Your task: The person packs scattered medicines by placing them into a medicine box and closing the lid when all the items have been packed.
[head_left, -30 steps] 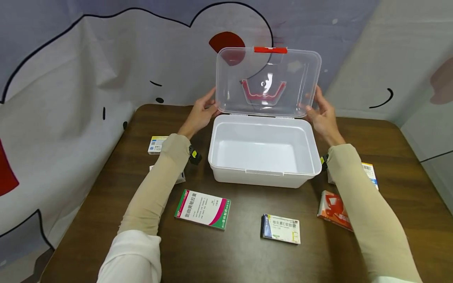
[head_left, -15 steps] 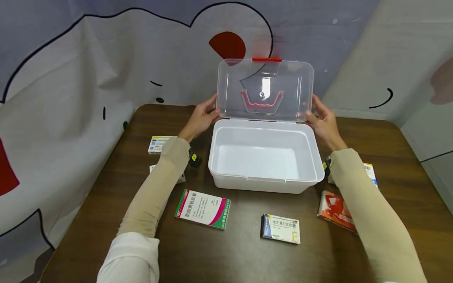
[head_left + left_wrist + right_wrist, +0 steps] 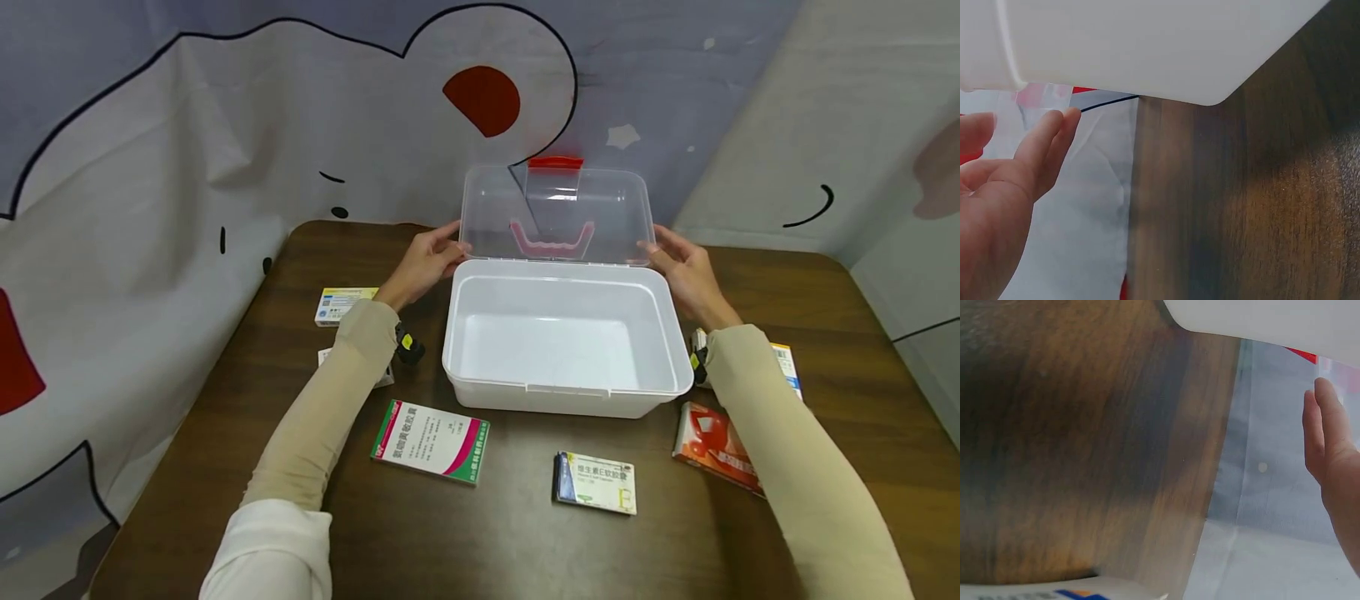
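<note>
A white plastic storage box [image 3: 562,400] stands on the table with its clear lid [image 3: 487,212] swung up and tilted back at the rear hinge. The lid has a red latch [image 3: 555,162] and a pinkish handle [image 3: 551,248]. At the lid's lower left corner, my left hand [image 3: 426,265] holds the edge between thumb and fingers. My right hand [image 3: 690,279] holds the opposite edge, thumb in front. Straight fingers show beside the box in both wrist views, on the left hand [image 3: 1004,200] and the right hand [image 3: 1341,462]. Inside, the box is bare.
Nearer me lie a green-and-pink medicine box [image 3: 431,442], a vitamin E box [image 3: 596,483] and an orange box [image 3: 716,446]. Small cartons flank the forearms, one with a yellow stripe [image 3: 341,307]. A patterned cloth [image 3: 247,150] hangs behind the table.
The lid has tilted farther back, its latch edge dropping, with both hands following at its sides. The storage box has shifted slightly toward me. The medicine boxes have stayed put.
</note>
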